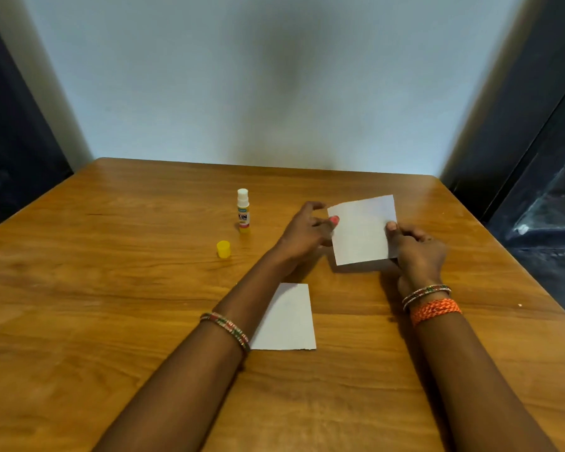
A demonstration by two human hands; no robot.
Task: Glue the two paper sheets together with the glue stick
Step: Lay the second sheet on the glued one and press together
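Observation:
Both hands hold one white paper sheet [361,231] tilted up off the wooden table [111,288], right of centre. My left hand [307,231] pinches its left edge with thumb and fingers. My right hand [416,247] pinches its right edge, thumb on the front face. The second white sheet [289,321] lies flat nearer to me, partly under my left forearm. The glue stick [243,210] stands upright and uncapped left of the hands, white glue end up. Its yellow cap [223,249] stands on the table in front of it.
A pale wall rises behind the table's far edge. Dark surfaces flank the table on the left and right. Bare wood spreads across the left half and the near part of the table.

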